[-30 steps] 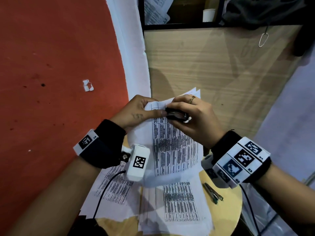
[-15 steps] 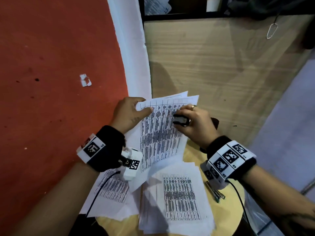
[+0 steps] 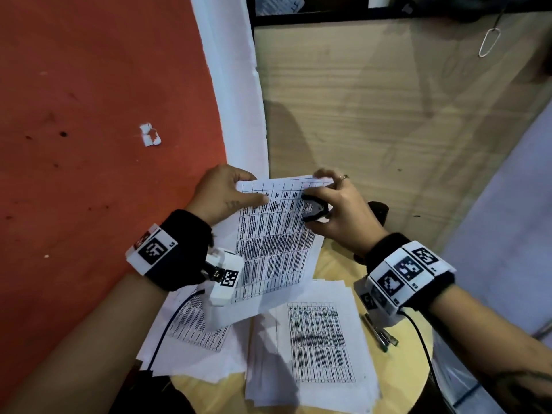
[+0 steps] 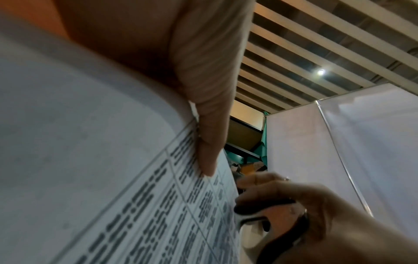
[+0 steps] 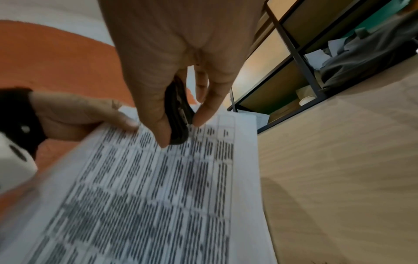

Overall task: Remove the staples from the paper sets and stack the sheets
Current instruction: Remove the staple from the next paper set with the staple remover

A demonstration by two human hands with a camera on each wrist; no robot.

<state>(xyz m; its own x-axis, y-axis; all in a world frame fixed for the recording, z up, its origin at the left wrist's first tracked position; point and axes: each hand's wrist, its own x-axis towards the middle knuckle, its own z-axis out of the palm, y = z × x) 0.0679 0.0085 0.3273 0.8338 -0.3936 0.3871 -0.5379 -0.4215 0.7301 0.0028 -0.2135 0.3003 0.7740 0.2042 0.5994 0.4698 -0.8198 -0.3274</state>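
Note:
A stapled paper set [image 3: 274,240] printed with tables is held up above the table. My left hand [image 3: 239,189] pinches its top left corner, thumb on the front; the left wrist view shows that thumb [image 4: 208,142] pressed on the sheet [image 4: 135,196]. My right hand [image 3: 322,198] grips a black staple remover [image 3: 315,209] between thumb and fingers at the paper's upper right, other fingertips touching the top right corner. In the right wrist view the staple remover [image 5: 178,114] stands against the printed page [image 5: 169,187]. Whether a staple is caught is hidden.
Two loose piles of printed sheets lie on the round wooden table [image 3: 412,372]: one pile [image 3: 316,348] in the middle, another pile [image 3: 194,327] at left under my wrist camera cable. A green pen-like object [image 3: 379,333] lies at right. A wooden panel [image 3: 388,115] stands behind.
The hands have spread apart along the paper's top edge. The staple remover moved right, away from my left thumb, and the paper set now faces me flatter.

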